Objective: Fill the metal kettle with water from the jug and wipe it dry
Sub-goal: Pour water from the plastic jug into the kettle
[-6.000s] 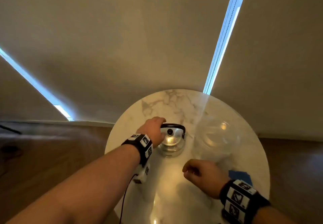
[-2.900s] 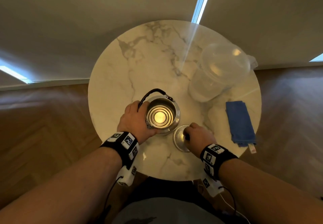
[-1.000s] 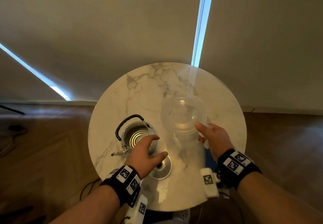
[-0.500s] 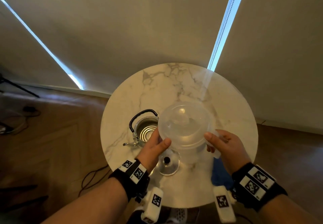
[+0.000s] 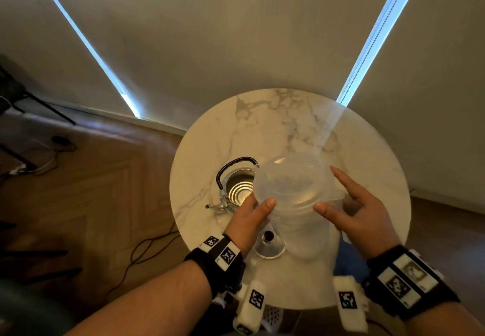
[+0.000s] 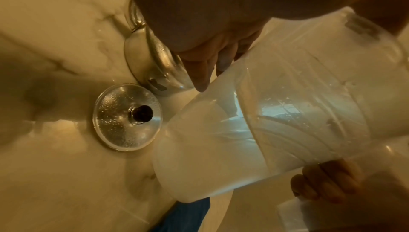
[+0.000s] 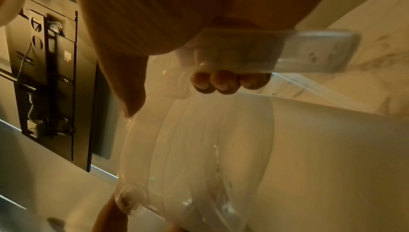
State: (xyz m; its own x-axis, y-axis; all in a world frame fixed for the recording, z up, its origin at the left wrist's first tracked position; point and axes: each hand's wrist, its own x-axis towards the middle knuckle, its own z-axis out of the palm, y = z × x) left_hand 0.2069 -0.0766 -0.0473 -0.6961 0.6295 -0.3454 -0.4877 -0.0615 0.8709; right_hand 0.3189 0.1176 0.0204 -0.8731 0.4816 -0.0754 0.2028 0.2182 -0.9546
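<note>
The metal kettle (image 5: 237, 187) stands open on the round marble table (image 5: 288, 115), its black handle up. Its lid (image 5: 269, 245) lies knob-up just in front of it. Both hands hold the clear plastic jug (image 5: 291, 186) in the air, tilted, its lidded top overlapping the kettle's right rim. My right hand (image 5: 354, 209) grips the jug handle (image 7: 309, 52) with three curled fingers (image 7: 221, 81). My left hand (image 5: 252, 217) holds the jug's left side, thumb on the lid rim, fingers (image 6: 199, 71) against the wall. Water sits inside the jug (image 6: 265, 130); no stream shows.
A blue cloth (image 5: 346, 259) lies at the table's front right edge, mostly hidden under the jug and my right wrist. The kettle (image 6: 155, 64) and lid (image 6: 126, 116) carry water drops. Cables lie on the wooden floor (image 5: 78, 204) to the left.
The kettle lid came off and was laid on the table. My right hand lifted the jug and brought it left over the kettle; my left hand left the kettle and took the jug's side.
</note>
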